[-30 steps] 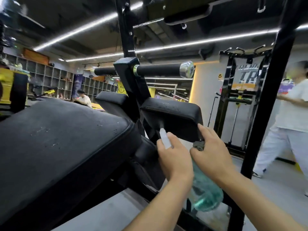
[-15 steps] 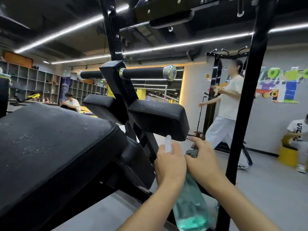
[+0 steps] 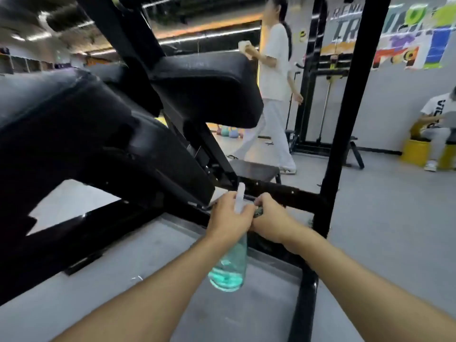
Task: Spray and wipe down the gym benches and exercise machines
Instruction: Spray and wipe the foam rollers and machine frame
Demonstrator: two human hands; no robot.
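A clear spray bottle [image 3: 230, 265] with blue-green liquid pooled in its lower part hangs at lower centre of the frame, its white nozzle [image 3: 239, 197] poking up above the knuckles. The left hand [image 3: 228, 218] grips it by the neck, fingers wrapped around the neck, the bottle's body dangling below the wrist over the grey floor [image 3: 385, 243]. Just to the right, touching the left hand, the right hand [image 3: 270, 218] is closed over a dark cloth [image 3: 258, 213], only a scrap of which shows between thumb and palm. Both forearms reach in from the bottom edge, converging on the middle of the frame, backs of the hands facing up.

The hands sit in front of a low black crossbar of the machine frame [image 3: 283, 193], which joins a black upright [image 3: 345, 119] running to the top right. Above and left, a black padded rest [image 3: 209, 87] fills the upper centre, its surface matte and blurred; a larger black pad [image 3: 61, 107] takes up the left of the frame.

Beyond, at upper centre right, a person in white [image 3: 274, 82] walks past a cable rack [image 3: 318, 95]. At far right another person [image 3: 436, 124] sits on a yellow stool [image 3: 412, 151] under a colourful wall mural [image 3: 407, 38].
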